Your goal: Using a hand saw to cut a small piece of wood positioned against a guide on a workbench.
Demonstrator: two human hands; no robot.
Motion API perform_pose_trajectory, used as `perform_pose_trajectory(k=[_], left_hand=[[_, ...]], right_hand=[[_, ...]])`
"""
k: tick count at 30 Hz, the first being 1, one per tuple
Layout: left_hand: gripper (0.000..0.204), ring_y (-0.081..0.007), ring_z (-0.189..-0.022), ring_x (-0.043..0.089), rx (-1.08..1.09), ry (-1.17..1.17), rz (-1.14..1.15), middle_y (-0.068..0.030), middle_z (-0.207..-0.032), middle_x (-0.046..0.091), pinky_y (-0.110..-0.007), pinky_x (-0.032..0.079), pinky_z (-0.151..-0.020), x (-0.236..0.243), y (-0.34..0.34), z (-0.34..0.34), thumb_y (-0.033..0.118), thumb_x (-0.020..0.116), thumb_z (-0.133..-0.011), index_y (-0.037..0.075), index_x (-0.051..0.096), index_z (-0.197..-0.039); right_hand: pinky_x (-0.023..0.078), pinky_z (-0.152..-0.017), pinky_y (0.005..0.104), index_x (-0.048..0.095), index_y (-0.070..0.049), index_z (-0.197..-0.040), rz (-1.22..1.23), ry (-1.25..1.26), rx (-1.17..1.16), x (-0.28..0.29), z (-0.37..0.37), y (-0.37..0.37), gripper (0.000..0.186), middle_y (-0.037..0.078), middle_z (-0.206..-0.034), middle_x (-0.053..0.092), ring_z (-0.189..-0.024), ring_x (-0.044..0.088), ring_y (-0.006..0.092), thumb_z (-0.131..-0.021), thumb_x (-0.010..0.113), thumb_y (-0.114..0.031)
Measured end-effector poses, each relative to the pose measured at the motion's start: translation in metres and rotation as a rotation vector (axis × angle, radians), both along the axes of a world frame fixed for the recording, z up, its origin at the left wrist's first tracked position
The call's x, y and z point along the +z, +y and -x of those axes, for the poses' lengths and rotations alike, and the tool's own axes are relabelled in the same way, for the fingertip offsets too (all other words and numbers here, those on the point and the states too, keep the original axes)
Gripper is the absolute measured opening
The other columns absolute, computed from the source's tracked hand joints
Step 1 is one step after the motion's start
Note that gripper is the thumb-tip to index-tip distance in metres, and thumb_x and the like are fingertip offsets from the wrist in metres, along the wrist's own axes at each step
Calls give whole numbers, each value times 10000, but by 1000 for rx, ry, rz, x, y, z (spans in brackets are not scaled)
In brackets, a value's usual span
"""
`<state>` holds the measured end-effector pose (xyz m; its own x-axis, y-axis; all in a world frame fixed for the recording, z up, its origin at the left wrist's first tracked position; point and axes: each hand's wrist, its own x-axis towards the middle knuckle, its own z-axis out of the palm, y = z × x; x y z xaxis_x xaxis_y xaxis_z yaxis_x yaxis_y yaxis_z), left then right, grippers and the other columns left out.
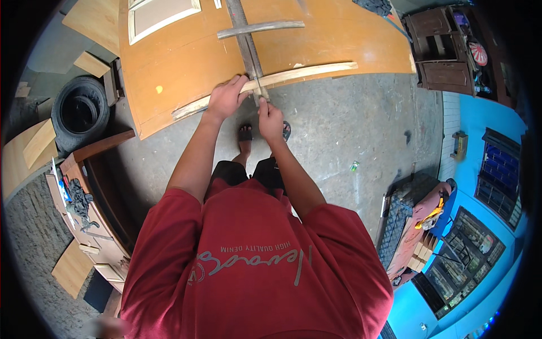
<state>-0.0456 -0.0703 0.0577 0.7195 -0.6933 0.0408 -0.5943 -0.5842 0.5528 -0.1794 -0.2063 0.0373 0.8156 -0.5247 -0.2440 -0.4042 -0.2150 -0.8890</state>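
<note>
A long pale wood strip (310,72) lies across the near edge of the orange-brown wooden work surface (175,73). My left hand (226,97) is closed over the strip and presses it down. Just to the right, my right hand (271,120) is closed round the near end of a handsaw (258,82), whose thin blade appears edge-on across the strip. Its handle is mostly hidden by my fingers. Under the strip runs a long grey board (247,48), pointing away from me. A shorter weathered stick (262,27) lies crosswise on that board, farther off.
Stacked tyres (82,107) and wood offcuts (93,64) stand at the left. A wooden cabinet (93,209) is nearer on that side. At the far right is a dark brown cabinet (443,51). My feet stand on the concrete floor (339,130), where a small green scrap (354,166) lies.
</note>
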Motion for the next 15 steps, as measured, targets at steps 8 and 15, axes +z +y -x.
perform_pose_trajectory(k=[8, 15], left_hand=[[339, -366, -1063, 690, 6, -41, 11, -114, -1142, 673, -493, 566, -861, -5, 7, 1, 339, 687, -999, 107, 565, -1214], [333, -385, -1027, 691, -5, 45, -48, -112, -1141, 672, -497, 567, -851, 1, 0, 2, 339, 692, -996, 108, 579, -1208]], right_hand=[[496, -659, 446, 662, 9, -903, 116, -3, 30, -33, 134, 19, 481, 160, -687, 623, -617, 638, 299, -1134, 516, -387], [480, -662, 449, 638, 13, -891, 27, -34, 6, -19, 55, 12, 492, 181, -733, 640, -674, 649, 311, -1134, 515, -397]])
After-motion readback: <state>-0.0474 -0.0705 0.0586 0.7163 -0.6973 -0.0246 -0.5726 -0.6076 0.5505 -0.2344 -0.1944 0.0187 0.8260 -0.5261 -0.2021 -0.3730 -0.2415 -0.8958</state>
